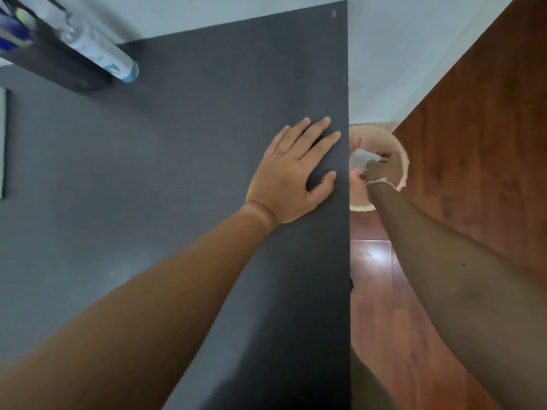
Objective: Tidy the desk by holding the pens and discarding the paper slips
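My left hand [293,173] lies flat, fingers spread, on the dark grey desk [177,173] close to its right edge, holding nothing. My right hand [381,170] reaches down past the desk edge over a round pale waste bin [402,161] on the floor. Its fingers are pinched on white paper slips [362,158] just above the bin's opening. Blue pens [11,34] stand blurred in a black holder [59,63] at the desk's far left corner.
A clear plastic bottle with a blue label [103,51] lies on its side against the black holder. A dark framed edge [3,143] shows at the far left. Reddish wood floor [384,306] runs beside the desk, and a brown wooden panel [488,143] stands at right.
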